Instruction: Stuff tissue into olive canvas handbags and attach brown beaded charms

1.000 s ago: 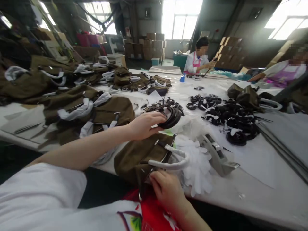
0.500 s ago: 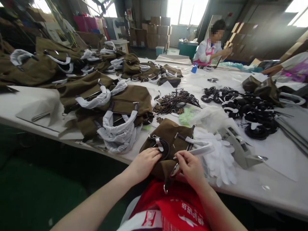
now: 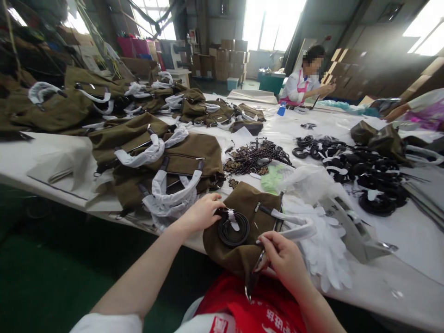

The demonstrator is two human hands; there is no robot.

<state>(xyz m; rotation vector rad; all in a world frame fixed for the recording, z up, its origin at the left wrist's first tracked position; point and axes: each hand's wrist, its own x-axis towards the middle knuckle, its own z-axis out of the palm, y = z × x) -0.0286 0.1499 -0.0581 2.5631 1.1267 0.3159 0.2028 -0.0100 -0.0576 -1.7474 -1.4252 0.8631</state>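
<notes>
An olive-brown handbag (image 3: 243,196) lies at the table's front edge, tilted towards me, with a wrapped handle (image 3: 296,226) out to the right. On its face rests a coiled dark strap (image 3: 234,237) bound by a white band. My left hand (image 3: 204,212) is closed at the coil's upper left, its fingertips on the strap's metal-clip end. With thumb and forefinger pinched, my right hand (image 3: 282,256) grips the bag beside its zipped opening; the other fingers are partly hidden. A metal hook hangs at the bag's lower edge.
More olive bags (image 3: 187,155) with wrapped handles crowd the left. Beyond my bag lie beaded chains (image 3: 256,156) and coiled black straps (image 3: 367,173). White gloves (image 3: 326,245) and a grey tape dispenser (image 3: 357,231) sit right. A co-worker (image 3: 303,81) works across the table; another's arm shows far right.
My left hand has moved from lying on the coil to its upper-left end, uncovering the coil. My right hand keeps its pinch beside the opening. The view has tipped slightly upward.
</notes>
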